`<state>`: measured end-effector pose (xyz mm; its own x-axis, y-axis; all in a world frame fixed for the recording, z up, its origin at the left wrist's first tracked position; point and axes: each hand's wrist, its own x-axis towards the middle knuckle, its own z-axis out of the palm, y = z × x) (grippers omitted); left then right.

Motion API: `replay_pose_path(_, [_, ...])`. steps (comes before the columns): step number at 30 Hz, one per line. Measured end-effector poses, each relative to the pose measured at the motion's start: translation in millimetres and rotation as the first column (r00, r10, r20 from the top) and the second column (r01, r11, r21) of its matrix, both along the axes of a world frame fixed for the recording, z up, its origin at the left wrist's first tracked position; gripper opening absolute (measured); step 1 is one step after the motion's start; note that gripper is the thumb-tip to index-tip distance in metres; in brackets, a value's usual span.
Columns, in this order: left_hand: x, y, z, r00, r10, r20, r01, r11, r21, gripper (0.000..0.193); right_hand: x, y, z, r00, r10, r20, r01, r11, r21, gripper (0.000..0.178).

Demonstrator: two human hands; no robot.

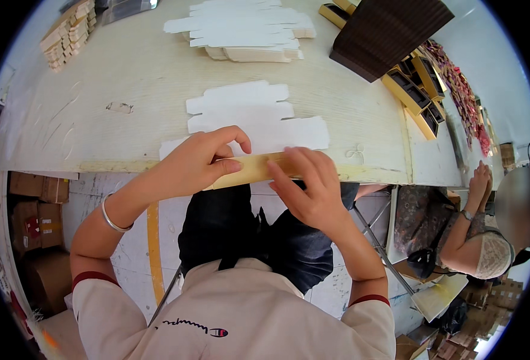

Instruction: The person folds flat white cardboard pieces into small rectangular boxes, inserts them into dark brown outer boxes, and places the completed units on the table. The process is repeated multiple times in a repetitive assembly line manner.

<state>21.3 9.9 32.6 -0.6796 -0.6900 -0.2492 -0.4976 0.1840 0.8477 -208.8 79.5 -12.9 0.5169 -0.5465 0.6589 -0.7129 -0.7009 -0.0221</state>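
At the table's front edge, a long, narrow gold-coloured carton (250, 170) lies crosswise between my hands. My left hand (194, 161) grips its left end, thumb on the gold face and index finger arched above. On the right part, my right hand (314, 187) holds the carton with its fingers bent over it and the thumb on the near side. Just beyond lie flat white die-cut carton blanks (241, 114), partly covered by my hands. What the right fingers press against underneath is hidden.
Farther back sits a stack of white blanks (241, 33). Folded pieces (70, 36) are piled far left. A dark brown box (388, 36) stands at the right beside gold boxes with dark inserts (407, 93). Another person's hands (481, 180) are at the table's right side.
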Motion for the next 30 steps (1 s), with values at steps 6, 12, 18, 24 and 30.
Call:
replay_pose_path(6, [-2,25,-23,0.998,0.001,0.061,0.054,0.432,-0.9,0.025,7,-7,-13,0.998,0.032,-0.047,-0.027,0.993,0.115,0.042])
replay_pose_path(12, [6,34,-31,0.999,-0.033,0.02,0.035,0.57,-0.821,0.022,14,-4,-2,0.999,0.039,0.003,-0.039,0.97,0.239,0.033])
replay_pose_path(18, [-2,17,-22,0.999,0.004,0.052,0.035,0.685,-0.728,0.01,17,-23,18,0.999,0.015,-0.05,0.003,0.933,0.359,0.023])
replay_pose_path(24, [-2,-14,-29,0.98,0.035,0.197,0.128,0.645,-0.753,0.01,17,-58,27,1.0,-0.009,0.029,-0.014,0.723,0.69,0.017])
replay_pose_path(30, [0,18,-2,0.953,0.286,0.096,-0.145,0.714,-0.685,0.012,46,-27,29,0.784,-0.281,0.554,-0.466,0.324,0.823,0.036])
